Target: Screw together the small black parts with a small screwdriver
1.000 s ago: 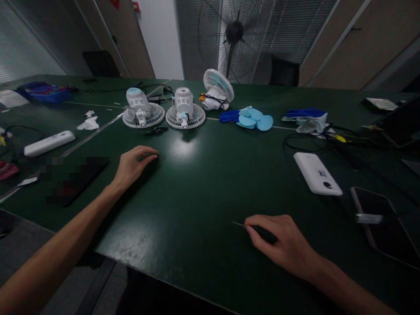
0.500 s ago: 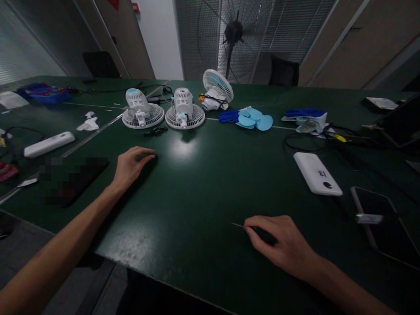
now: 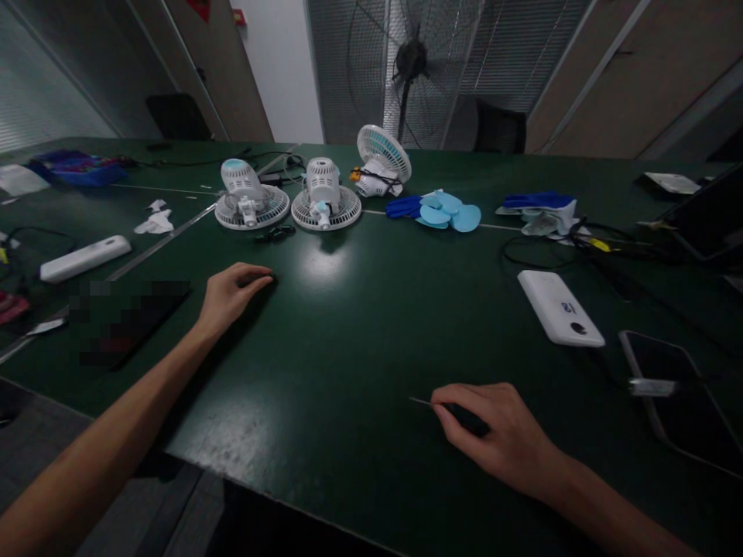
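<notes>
My right hand (image 3: pixel 496 429) rests low on the green table, closed around the dark handle of a screwdriver (image 3: pixel 467 418). Its thin metal shaft points left, just above or against the tabletop. Further off on the left, my left hand (image 3: pixel 235 294) has its thumb and forefinger pinched together near the table surface. Something small and dark seems to show at those fingertips, too small to name. Beyond that hand, two white fans (image 3: pixel 247 197) (image 3: pixel 325 193) lie on their round grilles, with a dark coiled cable (image 3: pixel 275 234) in front of them.
A third fan (image 3: pixel 383 158) leans behind light-blue fan blades (image 3: pixel 450 211) and a blue glove. On the right are another glove (image 3: pixel 539 210), a white power bank (image 3: pixel 560 308) and a phone (image 3: pixel 679 387). A white oblong device (image 3: pixel 86 258) and a blurred dark object (image 3: pixel 139 321) lie left.
The view has shifted very slightly. Both hands hold nearly the same positions, and the screwdriver stays in my right hand.
</notes>
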`<state>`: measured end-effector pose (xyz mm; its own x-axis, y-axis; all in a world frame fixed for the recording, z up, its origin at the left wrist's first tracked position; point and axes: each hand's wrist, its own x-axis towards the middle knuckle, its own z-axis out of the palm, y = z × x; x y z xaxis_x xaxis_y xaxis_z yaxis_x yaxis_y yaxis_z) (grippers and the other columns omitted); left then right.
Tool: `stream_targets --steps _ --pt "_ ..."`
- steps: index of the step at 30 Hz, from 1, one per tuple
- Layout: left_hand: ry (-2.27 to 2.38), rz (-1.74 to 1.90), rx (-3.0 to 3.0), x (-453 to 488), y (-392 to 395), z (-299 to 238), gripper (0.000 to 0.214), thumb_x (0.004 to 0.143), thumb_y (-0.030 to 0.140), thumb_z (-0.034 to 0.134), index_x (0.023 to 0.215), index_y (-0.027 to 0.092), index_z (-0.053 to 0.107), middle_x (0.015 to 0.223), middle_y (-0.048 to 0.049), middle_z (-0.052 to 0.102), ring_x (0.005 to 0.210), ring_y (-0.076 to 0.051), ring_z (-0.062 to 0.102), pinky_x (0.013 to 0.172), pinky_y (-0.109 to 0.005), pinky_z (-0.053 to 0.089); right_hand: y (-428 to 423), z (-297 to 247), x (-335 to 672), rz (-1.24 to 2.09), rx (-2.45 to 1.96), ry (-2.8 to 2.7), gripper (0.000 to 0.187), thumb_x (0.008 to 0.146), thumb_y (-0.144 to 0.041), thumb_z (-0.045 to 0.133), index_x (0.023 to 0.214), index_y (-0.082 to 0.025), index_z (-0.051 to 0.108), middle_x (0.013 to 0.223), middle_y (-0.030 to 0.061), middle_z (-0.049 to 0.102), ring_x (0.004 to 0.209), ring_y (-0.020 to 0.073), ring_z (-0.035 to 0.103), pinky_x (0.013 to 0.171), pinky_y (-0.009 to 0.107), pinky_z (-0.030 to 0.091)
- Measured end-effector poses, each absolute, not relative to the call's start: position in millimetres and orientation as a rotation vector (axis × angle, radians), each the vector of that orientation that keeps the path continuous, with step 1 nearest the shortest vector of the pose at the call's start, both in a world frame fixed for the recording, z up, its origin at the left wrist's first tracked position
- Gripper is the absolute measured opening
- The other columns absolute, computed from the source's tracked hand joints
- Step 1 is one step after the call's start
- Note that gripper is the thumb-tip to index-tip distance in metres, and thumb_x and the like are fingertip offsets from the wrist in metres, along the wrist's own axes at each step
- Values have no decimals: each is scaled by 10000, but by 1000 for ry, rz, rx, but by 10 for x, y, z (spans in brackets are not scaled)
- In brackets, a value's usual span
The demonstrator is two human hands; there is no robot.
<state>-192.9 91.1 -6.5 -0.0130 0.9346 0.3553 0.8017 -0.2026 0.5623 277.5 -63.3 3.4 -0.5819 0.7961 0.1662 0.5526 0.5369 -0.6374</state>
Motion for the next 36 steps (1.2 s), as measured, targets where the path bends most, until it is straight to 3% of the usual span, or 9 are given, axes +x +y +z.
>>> stream_targets --steps 10,36 --pt "1879 962 1861 -1953 927 -64 489 810 593 722 1122 221 780 1096 -67 761 946 -255 695 861 -341 517 -643 52 2770 755 -1109 -2337 140 1015 -240 560 1077 -242 685 863 -34 729 665 111 669 635 268 446" --pt "1804 919 1980 -1986 942 -86 521 807 595 717 1182 234 743 1163 -93 736 1058 -281 682 965 -380 513 -643 77 2763 701 -1107 -2363 171 1015 -249 540 1065 -225 701 852 -12 737 646 124 669 616 275 448"
